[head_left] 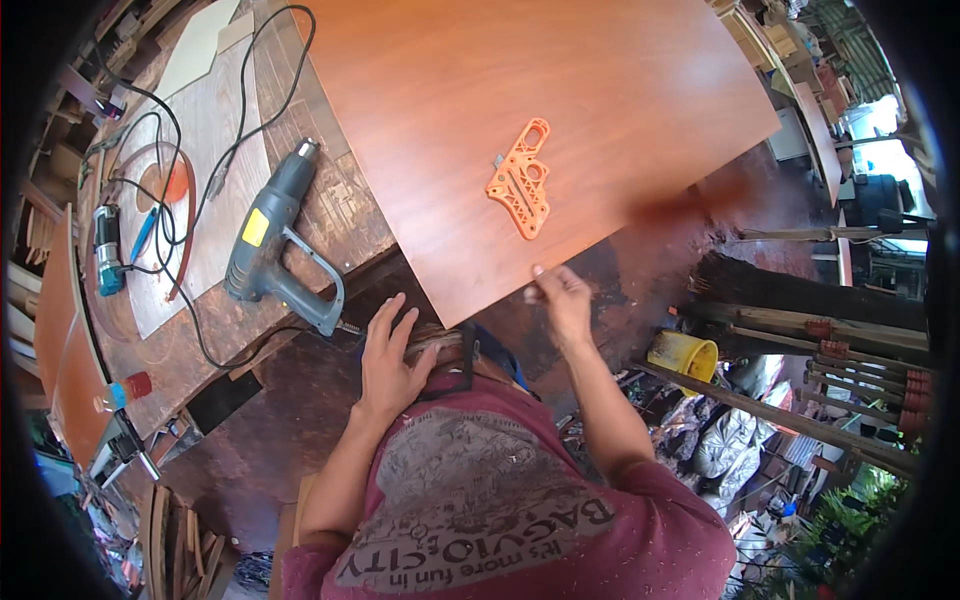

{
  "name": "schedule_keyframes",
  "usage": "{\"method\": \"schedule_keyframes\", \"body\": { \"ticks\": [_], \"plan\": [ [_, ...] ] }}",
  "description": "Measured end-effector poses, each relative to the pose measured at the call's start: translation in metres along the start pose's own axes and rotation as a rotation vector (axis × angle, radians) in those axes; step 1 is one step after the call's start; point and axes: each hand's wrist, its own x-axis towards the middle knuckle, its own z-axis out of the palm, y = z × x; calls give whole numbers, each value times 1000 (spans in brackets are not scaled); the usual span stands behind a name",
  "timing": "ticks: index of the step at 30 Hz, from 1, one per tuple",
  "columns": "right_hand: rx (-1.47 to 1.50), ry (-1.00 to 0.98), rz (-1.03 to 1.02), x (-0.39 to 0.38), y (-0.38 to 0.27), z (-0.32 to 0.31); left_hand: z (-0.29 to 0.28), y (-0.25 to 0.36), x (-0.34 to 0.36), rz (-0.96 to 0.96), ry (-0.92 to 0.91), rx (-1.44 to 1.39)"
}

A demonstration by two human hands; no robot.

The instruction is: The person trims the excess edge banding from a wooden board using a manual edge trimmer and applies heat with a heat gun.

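A wide reddish-brown board (pixel 420 120) lies on the workbench, its near corner toward me. On it rests an orange plastic jig (pixel 520 185) with a slot and holes. My right hand (pixel 560 300) is at the board's near right edge, fingers curled, pinching that edge. My left hand (pixel 392 360) is just left of the near corner, empty, fingers apart and slightly bent. Left of the board lies a dark heat gun (pixel 275 235) with a yellow label.
The bench (pixel 160 350) holds looping black cables, a teal-black power tool (pixel 108 250), a blue slim object (pixel 143 235) and a small bottle (pixel 118 395). A yellow bucket (pixel 680 355) and clamp bars (pixel 860 400) are at right, with wood offcuts (pixel 180 540) at lower left.
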Motion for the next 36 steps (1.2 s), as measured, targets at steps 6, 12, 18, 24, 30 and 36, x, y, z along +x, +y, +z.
{"method": "schedule_keyframes", "body": {
  "ticks": [6,12,18,24,30,36],
  "plan": [
    [-72,31,189,-38,-27,26,-3,-9,11,-157,-60,-245],
    [-982,239,-541,-43,-38,19,-7,-23,10,-83,-105,-286],
    [-1279,123,-861,-46,-59,30,-14,-37,11,-61,-95,-351],
    [-1359,10,-1017,-41,-46,28,-1,-38,11,-123,-152,-372],
    [-1338,38,-1134,-37,-36,19,21,-31,16,41,-97,-181],
    [-1308,0,-1115,-38,-39,20,30,-43,26,247,-56,-108]
  ]
}}
